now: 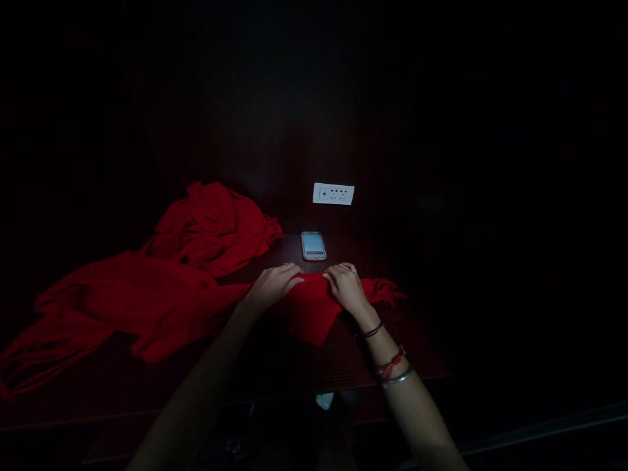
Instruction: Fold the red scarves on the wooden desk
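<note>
A red fringed scarf [314,311] stretches across the dark table, its left part spread in loose folds and its fringe showing at both ends. Along its far edge, my left hand [275,286] has its fingers curled over the cloth. A short way to the right, my right hand [345,288] grips the same edge, with bracelets on that wrist. Between the two hands a strip of cloth shows, and below it a flap hangs toward me. My fingertips are partly hidden behind the fabric.
Behind the scarf, a crumpled pile of red fringed cloth [216,229] lies at the back left. A phone [313,246] with a lit screen rests just beyond my hands. On the dark wall is a white power socket [333,193]. The table [373,366] has its front edge near me.
</note>
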The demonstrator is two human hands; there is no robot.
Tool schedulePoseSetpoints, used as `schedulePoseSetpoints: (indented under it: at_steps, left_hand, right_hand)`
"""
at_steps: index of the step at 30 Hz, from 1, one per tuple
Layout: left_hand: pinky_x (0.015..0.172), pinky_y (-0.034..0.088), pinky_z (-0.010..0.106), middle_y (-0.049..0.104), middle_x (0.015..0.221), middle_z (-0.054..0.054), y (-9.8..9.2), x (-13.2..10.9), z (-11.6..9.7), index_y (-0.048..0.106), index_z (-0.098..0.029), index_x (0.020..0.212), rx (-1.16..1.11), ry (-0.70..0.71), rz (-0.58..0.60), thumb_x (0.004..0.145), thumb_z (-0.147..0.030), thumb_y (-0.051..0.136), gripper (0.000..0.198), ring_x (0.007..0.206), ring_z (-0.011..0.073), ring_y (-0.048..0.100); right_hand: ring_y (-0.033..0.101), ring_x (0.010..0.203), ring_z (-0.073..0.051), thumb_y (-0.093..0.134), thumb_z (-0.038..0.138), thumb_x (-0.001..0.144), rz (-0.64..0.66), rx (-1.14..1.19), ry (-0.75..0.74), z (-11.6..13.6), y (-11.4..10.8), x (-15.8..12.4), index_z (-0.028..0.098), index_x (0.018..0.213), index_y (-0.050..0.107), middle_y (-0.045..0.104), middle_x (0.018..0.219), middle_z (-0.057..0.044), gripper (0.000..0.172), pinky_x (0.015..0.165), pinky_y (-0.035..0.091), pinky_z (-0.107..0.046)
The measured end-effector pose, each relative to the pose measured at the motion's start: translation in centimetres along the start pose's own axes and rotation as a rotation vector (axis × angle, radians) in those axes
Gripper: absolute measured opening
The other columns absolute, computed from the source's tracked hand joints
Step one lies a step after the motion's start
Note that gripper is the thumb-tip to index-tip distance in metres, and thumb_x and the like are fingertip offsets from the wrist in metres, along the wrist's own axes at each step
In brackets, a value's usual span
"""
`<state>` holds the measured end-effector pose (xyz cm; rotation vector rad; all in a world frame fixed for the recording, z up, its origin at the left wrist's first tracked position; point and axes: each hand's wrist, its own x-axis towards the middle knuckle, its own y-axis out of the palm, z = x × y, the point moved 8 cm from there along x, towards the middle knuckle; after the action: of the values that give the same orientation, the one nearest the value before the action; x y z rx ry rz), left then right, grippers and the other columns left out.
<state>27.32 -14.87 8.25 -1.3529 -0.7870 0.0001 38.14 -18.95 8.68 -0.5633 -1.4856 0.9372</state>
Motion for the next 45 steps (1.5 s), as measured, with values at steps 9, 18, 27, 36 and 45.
schedulePoseSetpoints:
  at_steps: [9, 18, 27, 36, 45]
  left_hand:
    - [0.066, 0.037, 0.020, 0.058, 0.079, 0.000, 0.4, 0.2, -0.3, 0.052, -0.019, 0.081, -0.026, 0.002, 0.027, 0.084, -0.029, 0.033, 0.022, 0.074, 0.0113, 0.053]
    - [0.068, 0.037, 0.020, 0.058, 0.081, 0.000, 0.0, 0.1, -0.4, 0.052, -0.019, 0.081, -0.031, 0.012, 0.034, 0.084, -0.029, 0.034, 0.021, 0.076, 0.0116, 0.053]
    - [0.067, 0.037, 0.020, 0.058, 0.082, 0.000, -0.5, -0.2, 0.7, 0.051, -0.020, 0.084, -0.012, -0.025, 0.051, 0.083, -0.034, 0.034, 0.021, 0.077, 0.0121, 0.053]
    - [0.063, 0.036, 0.020, 0.057, 0.078, 0.001, 0.6, -0.1, 0.1, 0.051, -0.019, 0.081, 0.024, -0.002, 0.084, 0.084, -0.029, 0.032, 0.022, 0.072, 0.0116, 0.053]
    - [0.068, 0.037, 0.020, 0.056, 0.086, 0.000, -0.1, -0.1, -0.1, 0.049, -0.021, 0.087, -0.082, 0.014, 0.082, 0.082, -0.037, 0.036, 0.021, 0.078, 0.0121, 0.053]
  right_hand:
    - [0.046, 0.071, -0.014, 0.038, 0.025, 0.082, 0.003, 0.032, -0.101, 1.9, 0.3, 0.1, 0.018, 0.074, 0.054, 0.056, 0.068, -0.002, 0.020, 0.078, 0.027, -0.028]
    - [0.046, 0.081, -0.015, 0.039, 0.031, 0.082, 0.012, 0.076, -0.053, 1.4, -0.1, 0.0, 0.018, 0.087, 0.052, 0.057, 0.083, -0.005, 0.019, 0.075, 0.027, -0.028]
    - [0.048, 0.070, -0.014, 0.036, 0.025, 0.083, 0.043, 0.019, 0.005, 0.1, 0.1, 0.1, 0.017, 0.071, 0.053, 0.058, 0.070, -0.003, 0.022, 0.073, 0.027, -0.028]
    - [0.045, 0.082, -0.016, 0.041, 0.031, 0.080, 0.039, 0.053, -0.111, 2.4, 0.4, 0.1, 0.018, 0.088, 0.054, 0.058, 0.081, -0.004, 0.020, 0.076, 0.027, -0.029]
    - [0.046, 0.069, -0.014, 0.034, 0.025, 0.084, 0.073, 0.004, 0.015, 0.4, 0.6, 0.1, 0.016, 0.072, 0.052, 0.056, 0.070, -0.004, 0.023, 0.068, 0.029, -0.026]
